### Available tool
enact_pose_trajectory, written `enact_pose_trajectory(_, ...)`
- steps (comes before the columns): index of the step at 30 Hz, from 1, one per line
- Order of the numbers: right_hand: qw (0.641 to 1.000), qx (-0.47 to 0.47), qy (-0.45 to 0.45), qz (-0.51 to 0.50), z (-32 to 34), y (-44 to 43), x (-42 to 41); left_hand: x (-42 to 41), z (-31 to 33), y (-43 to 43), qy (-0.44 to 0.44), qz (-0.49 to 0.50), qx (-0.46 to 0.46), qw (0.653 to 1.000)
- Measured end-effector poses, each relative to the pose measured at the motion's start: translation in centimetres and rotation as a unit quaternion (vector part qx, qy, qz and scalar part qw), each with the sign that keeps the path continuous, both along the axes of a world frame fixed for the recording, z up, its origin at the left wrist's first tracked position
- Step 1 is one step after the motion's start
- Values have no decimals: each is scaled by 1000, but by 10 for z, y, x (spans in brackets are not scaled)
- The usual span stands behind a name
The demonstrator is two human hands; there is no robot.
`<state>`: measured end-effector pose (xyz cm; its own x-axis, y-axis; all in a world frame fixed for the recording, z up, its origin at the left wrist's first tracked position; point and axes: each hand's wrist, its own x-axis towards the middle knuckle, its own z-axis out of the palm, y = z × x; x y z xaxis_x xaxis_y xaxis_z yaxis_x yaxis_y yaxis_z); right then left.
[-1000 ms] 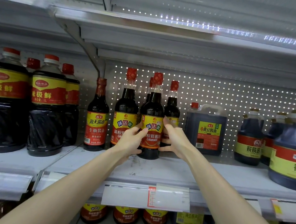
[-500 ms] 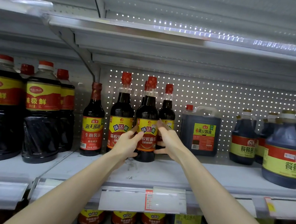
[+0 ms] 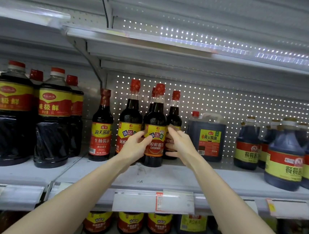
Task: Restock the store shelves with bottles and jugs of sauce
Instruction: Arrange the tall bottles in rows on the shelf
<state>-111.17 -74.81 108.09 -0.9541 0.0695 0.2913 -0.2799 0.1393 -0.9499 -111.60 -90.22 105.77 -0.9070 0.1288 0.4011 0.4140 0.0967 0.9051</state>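
Your two hands are on the front soy sauce bottle (image 3: 155, 128), which stands upright on the shelf (image 3: 209, 180) in the middle of a small cluster of like bottles, with a taller-labelled light soy sauce bottle (image 3: 101, 128) just to its left and a square soybean sauce jug (image 3: 207, 137) to the right.

To finish this step well, square the bottle so its yellow and red label faces straight out, then set it level with the neighbouring bottle (image 3: 130, 122) on its left so the front row reads as one line. Turn it on its base rather than lifting it; the bottles behind stand very close, and a tilt could knock them. Keep your pressure low on the body, not on the neck.

Your left hand (image 3: 137, 145) curls around the left side of the label, thumb and fingers touching the glass in a loose, half-closed grip. Your right hand (image 3: 180, 144) comes in from the right, fingers extended along the bottle's right flank; its grip looks open and bracing rather than clamped, and part of it overlaps the bottle behind (image 3: 174, 117), so I cannot tell whether it touches that one too. Both forearms reach up and forward from the near edge, converging on the bottle, wrists fairly straight.
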Motion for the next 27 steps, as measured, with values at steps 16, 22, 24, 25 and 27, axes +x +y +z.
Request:
enact_pose_trajectory(16,991,68,109,-34,-15,92,125,121,-11,54,114,61,-4,992)
enact_pose_trajectory(22,992,91,91,2,-54,155,178,193,-62,117,91,66,-1,994)
enact_pose_trajectory(24,994,85,74,12,-70,170,190,208,-82,130,78,65,-7,995)
enact_pose_trajectory(25,994,85,63,17,-79,177,195,214,-92,136,69,67,-11,995)
enact_pose_trajectory(27,995,85,45,20,-96,190,205,224,-111,146,42,67,-9,997)
